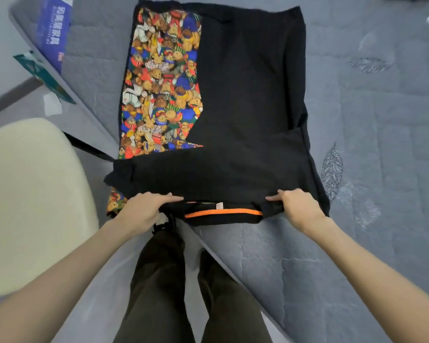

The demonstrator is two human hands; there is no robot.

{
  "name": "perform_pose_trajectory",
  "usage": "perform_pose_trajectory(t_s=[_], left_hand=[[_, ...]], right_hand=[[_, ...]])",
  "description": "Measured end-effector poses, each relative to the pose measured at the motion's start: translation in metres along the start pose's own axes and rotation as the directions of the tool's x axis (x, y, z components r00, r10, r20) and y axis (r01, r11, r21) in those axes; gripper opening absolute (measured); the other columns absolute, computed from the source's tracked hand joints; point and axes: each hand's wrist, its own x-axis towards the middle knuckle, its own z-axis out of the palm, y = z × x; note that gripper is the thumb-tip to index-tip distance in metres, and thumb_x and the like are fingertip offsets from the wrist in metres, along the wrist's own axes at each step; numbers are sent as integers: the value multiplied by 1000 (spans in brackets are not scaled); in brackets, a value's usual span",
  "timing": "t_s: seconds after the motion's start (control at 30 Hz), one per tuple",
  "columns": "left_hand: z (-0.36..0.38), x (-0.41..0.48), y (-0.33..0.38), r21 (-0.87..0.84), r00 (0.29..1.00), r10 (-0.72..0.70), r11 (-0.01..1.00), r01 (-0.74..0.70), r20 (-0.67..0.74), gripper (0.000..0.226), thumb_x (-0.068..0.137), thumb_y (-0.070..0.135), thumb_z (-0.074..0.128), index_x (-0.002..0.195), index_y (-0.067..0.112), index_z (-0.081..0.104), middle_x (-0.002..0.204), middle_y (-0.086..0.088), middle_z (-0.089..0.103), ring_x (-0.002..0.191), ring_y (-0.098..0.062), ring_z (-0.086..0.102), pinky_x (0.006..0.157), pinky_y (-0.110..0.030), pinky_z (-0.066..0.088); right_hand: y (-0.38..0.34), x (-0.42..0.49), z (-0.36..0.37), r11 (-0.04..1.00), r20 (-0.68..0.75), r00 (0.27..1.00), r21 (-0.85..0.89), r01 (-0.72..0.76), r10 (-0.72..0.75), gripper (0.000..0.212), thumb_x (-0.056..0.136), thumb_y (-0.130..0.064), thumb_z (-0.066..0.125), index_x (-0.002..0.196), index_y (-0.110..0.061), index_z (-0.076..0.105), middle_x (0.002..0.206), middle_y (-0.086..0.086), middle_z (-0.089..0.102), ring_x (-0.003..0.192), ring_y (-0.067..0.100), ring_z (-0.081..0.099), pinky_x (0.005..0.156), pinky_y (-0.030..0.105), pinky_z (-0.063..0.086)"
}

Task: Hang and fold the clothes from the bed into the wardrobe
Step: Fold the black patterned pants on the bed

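Left grip (144, 209) was holding the near edge of the black top (245, 95), fingers laid over the fabric and thumb out of sight. Right grip (299, 206) had the same edge further along, with cloth bunched up under the palm. So both were closed on the top, not spread wide. Between them you could see an orange stripe (223, 214) and a little white label (219, 205) right at that edge.

The top itself was lying pretty flat on the grey quilted bed (369, 120), stretching away from the person. Its sides were folded in, so a teddy-bear print panel (161, 82) showed on the left.

Person's dark trousers (159, 280) were just below, at the bed's corner. A cream chair (30, 206) sat off to the left, and a blue box (53, 28) was up in the far left corner.
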Motion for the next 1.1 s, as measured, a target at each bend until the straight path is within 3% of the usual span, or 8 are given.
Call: perform_pose_trajectory(t_s=[0.13,0.23,0.37,0.5,0.7,0.87,0.97,1.1], left_hand=[[-21,-11,24,-27,968,-45,998,53,246,45,88,3,43,122,25,63,120,4,65,101,-13,61,79,-25,50],[-40,-17,30,1,959,-138,990,142,249,35,85,5,43,104,20,69,105,2,67,94,-17,60,72,-31,49],[-74,-13,31,59,976,-214,976,211,39,32,80,8,44,101,18,66,90,1,60,93,-24,58,64,-29,40],[-110,15,31,63,953,-236,966,251,-188,29,90,13,39,112,17,58,110,-11,63,102,-32,56,77,-38,47],[-151,85,20,24,929,-249,964,265,-273,28,96,13,36,120,12,51,118,-16,59,106,-36,55,84,-44,45],[-143,122,11,-107,750,-274,959,264,-602,42,93,4,47,134,10,44,138,-13,45,132,-30,38,114,-53,18],[-104,121,26,-8,814,-76,996,87,-576,54,95,11,46,146,21,32,156,-5,22,147,-27,9,115,-56,7],[-39,130,38,217,973,36,976,15,-228,57,99,43,24,146,48,-8,160,4,-14,144,-34,-19,108,-67,-1]], right_hand=[[9,-35,-6,995,193,981,86,-56,38,45,89,-4,44,130,-19,55,130,14,54,118,33,54,97,37,46],[8,-48,-19,995,203,979,87,-46,28,46,88,-6,45,131,-21,54,132,13,54,118,33,54,94,36,45],[14,-44,-53,996,-17,998,69,-52,53,46,90,-8,44,129,-27,55,130,10,55,118,33,54,91,38,43],[18,-26,-90,995,-228,970,78,-67,83,41,88,-5,45,121,-22,61,117,15,59,109,37,58,78,38,40],[25,30,-127,974,-507,842,207,-88,183,37,83,3,45,110,-15,64,89,13,63,95,37,56,82,39,35],[13,65,-99,923,-683,659,382,-42,313,43,94,-13,47,137,-16,45,139,15,46,133,36,34,116,53,11],[-17,66,-62,959,-578,801,283,19,155,56,99,-35,40,151,-32,20,160,6,13,146,36,6,112,63,0],[-38,82,-18,992,-324,946,118,33,7,61,91,-67,12,143,-52,-18,157,-8,-25,142,41,-22,104,74,-4]])
